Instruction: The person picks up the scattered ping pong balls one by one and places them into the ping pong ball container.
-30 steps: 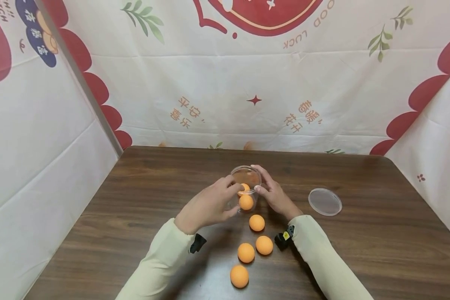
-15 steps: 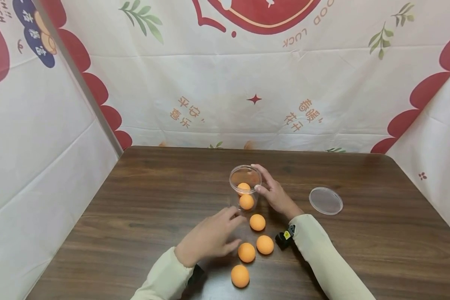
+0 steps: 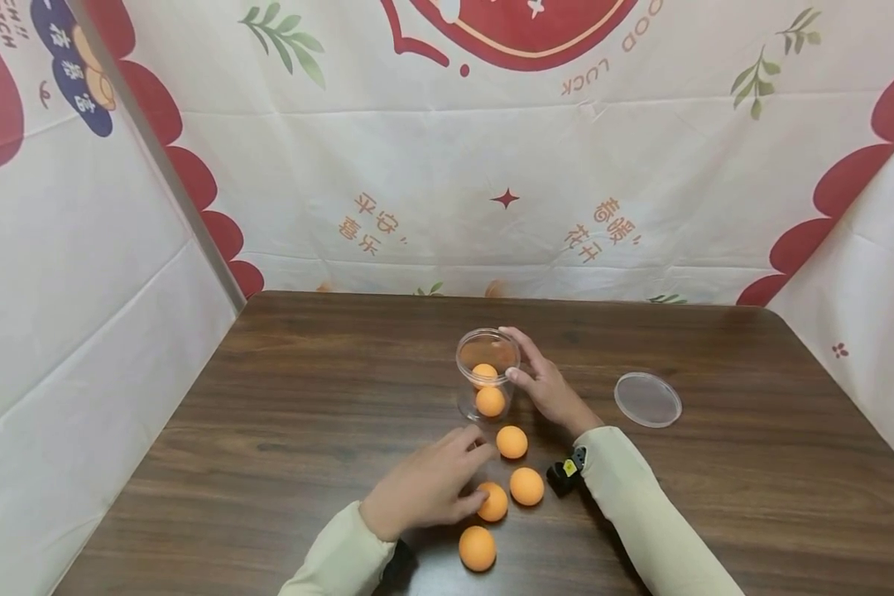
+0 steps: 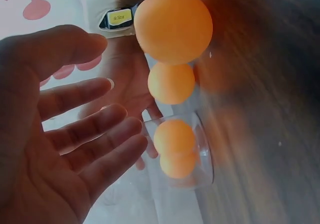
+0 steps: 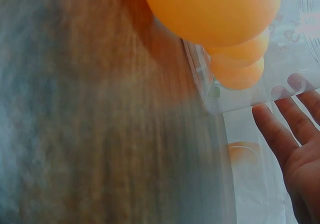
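Observation:
A clear plastic jar (image 3: 465,397) stands upright on the table with two orange ping-pong balls (image 3: 490,401) inside. My right hand (image 3: 547,385) holds the jar from its right side, thumb near the rim and fingers round the far side. Toward the front, my left hand (image 3: 428,484) hovers over the table, thumb and fingers apart around a loose ping-pong ball (image 3: 495,502). In the left wrist view the left hand (image 4: 75,129) shows loosely bent fingers and nothing in the palm. Whether its fingertips touch that ball is hard to tell.
More loose balls lie in front of the jar: one nearest it (image 3: 511,442), one to the right (image 3: 526,487), one closest to me (image 3: 478,549). A clear round lid (image 3: 647,399) lies flat at the right. A printed cloth (image 3: 447,165) hangs behind the wooden table (image 3: 305,372).
My left hand has come away from the jar's mouth toward me, down to the loose balls. The right hand and the jar have stayed in place.

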A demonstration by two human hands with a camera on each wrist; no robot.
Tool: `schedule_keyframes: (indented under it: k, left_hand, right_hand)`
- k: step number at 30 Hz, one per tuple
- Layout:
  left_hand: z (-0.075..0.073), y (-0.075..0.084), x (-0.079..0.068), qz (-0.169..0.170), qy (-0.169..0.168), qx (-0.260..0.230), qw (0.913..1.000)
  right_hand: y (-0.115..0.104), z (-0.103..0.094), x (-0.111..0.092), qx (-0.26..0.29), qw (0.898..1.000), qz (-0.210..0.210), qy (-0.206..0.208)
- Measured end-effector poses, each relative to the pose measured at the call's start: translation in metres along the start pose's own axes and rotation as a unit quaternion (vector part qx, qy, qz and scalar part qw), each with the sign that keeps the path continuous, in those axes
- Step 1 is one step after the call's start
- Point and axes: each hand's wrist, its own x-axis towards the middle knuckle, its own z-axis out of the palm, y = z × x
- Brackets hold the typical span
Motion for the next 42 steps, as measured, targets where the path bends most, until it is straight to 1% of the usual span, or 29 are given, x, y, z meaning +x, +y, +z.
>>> schedule_keyframes:
  k: [4,10,14,17,21,29,37,39,42]
  left_hand:
    - [0.007,0.0,0.002,0.009,-0.009,-0.008,0.9999]
    - [0.013,0.001,0.002,0.024,0.001,-0.005,0.9997]
    - [0.014,0.006,0.0,0.017,-0.004,0.004,0.9998]
    - [0.014,0.011,-0.003,0.004,-0.014,0.007,0.9999]
    - [0.014,0.015,-0.007,-0.003,-0.022,0.01,0.9997]
    - [0.015,0.02,-0.015,0.0,-0.005,0.007,1.0]
    - [0.016,0.024,-0.023,-0.001,0.011,0.015,0.9998]
    - [0.016,0.025,-0.025,-0.004,0.011,0.015,0.9998]
    - [0.016,0.026,-0.027,-0.006,0.001,0.01,0.9999]
  right_hand:
    - [0.0,0.001,-0.001,0.001,1.0,-0.002,-0.002]
    - [0.0,0.001,0.001,0.001,1.0,-0.004,-0.004]
    - [0.001,0.001,0.001,-0.001,1.0,-0.005,-0.005]
    - [0.0,0.0,0.002,-0.002,1.0,-0.005,-0.004]
    - [0.0,0.0,0.003,-0.005,1.0,-0.005,-0.002]
    - [0.0,-0.001,0.003,-0.004,1.0,-0.008,0.003]
    - [0.0,0.0,0.002,-0.001,1.0,-0.009,0.003]
    - [0.0,0.001,0.002,0.0,1.0,-0.011,0.003]
    - [-0.001,0.001,0.002,0.0,1.0,-0.011,0.001]
